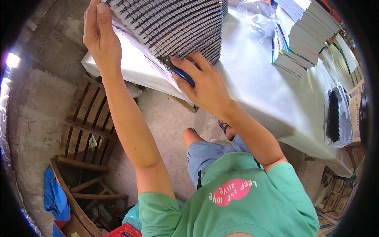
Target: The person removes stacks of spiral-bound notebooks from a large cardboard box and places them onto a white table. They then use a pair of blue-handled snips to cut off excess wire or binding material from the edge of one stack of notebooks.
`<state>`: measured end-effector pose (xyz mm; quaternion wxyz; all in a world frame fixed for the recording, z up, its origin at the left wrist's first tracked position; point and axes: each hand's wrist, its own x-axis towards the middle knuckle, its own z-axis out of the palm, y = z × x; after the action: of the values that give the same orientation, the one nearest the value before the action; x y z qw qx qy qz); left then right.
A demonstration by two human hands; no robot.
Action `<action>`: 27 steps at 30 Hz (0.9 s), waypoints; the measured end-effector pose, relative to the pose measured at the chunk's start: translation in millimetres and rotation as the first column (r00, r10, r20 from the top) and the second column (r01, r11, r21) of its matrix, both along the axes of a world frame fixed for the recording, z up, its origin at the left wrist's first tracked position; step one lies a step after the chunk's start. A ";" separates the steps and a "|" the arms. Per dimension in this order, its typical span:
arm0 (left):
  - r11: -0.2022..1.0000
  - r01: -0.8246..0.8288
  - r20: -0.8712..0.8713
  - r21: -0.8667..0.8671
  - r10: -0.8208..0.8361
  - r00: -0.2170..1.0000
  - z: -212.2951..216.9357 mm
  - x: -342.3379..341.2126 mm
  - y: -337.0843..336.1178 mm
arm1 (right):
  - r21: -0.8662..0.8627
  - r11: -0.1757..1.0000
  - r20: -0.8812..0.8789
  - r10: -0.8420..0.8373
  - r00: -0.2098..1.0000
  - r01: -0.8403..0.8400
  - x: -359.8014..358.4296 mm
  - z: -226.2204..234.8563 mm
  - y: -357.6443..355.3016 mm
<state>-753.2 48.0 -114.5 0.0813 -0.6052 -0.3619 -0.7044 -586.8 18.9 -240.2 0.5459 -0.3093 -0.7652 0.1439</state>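
Note:
A tall stack of spiral-bound notebooks [177, 29], with rows of dark coils along its side, stands at the near left end of a white-covered table [252, 75]. My right hand [207, 85] is closed round blue-handled pliers [182, 76], and their dark metal head meets the coils at the stack's lower corner. Raised along the left side of the stack is my left hand [102, 43]. Its thumb lies beside the notebooks and its fingers stretch upward, partly cut off by the top edge of the view.
Book stacks [296, 39] and clear plastic wrap [258, 17] occupy the table's far side. A bag of black coils [334, 114] hangs over its right edge near cardboard boxes [357, 106]. Below left are a slatted wooden chair [89, 122], a blue bag [55, 193] and a red box [124, 230].

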 end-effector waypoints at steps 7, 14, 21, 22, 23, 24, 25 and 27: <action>0.992 0.113 -0.032 0.052 -0.111 0.993 -4.0 -10.9 11.5 | -0.617 0.368 -0.702 0.142 0.698 -0.696 -12.1 9.4 -23.7; 0.997 0.072 -0.055 0.037 -0.070 0.996 -1.2 -11.0 10.1 | 0.201 0.953 0.149 -0.259 0.954 0.227 7.7 -9.3 -4.4; 0.999 0.026 -0.027 0.024 -0.025 0.999 -2.1 -8.5 7.8 | 0.240 0.954 0.178 -0.227 0.957 0.181 5.7 -11.7 5.2; 1.000 -0.004 -0.013 0.013 0.004 1.000 -2.6 -6.6 7.0 | 0.090 0.994 0.094 -0.063 0.994 0.055 5.2 -11.0 6.4; 1.000 0.008 -0.005 0.009 -0.008 1.000 -2.9 -7.8 7.6 | -0.047 0.995 -0.015 0.089 0.996 -0.089 4.5 -8.9 6.9; 1.000 0.021 0.002 0.005 -0.021 1.000 -2.8 -10.3 8.8 | -0.166 0.956 -0.142 0.221 0.965 -0.243 4.5 -8.2 6.9; 0.999 0.035 0.010 0.001 -0.035 0.999 -3.3 -11.4 9.7 | -0.183 0.956 -0.140 0.204 0.969 -0.228 5.3 -9.4 5.9; 0.998 0.057 -0.007 0.013 -0.057 0.998 -3.1 -10.8 8.7 | -0.214 0.957 -0.134 0.171 0.976 -0.197 6.5 -9.7 2.0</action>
<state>-764.0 56.6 -117.6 0.0665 -0.6170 -0.3395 -0.7068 -580.2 20.9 -249.9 0.5341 -0.2879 -0.7371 0.2976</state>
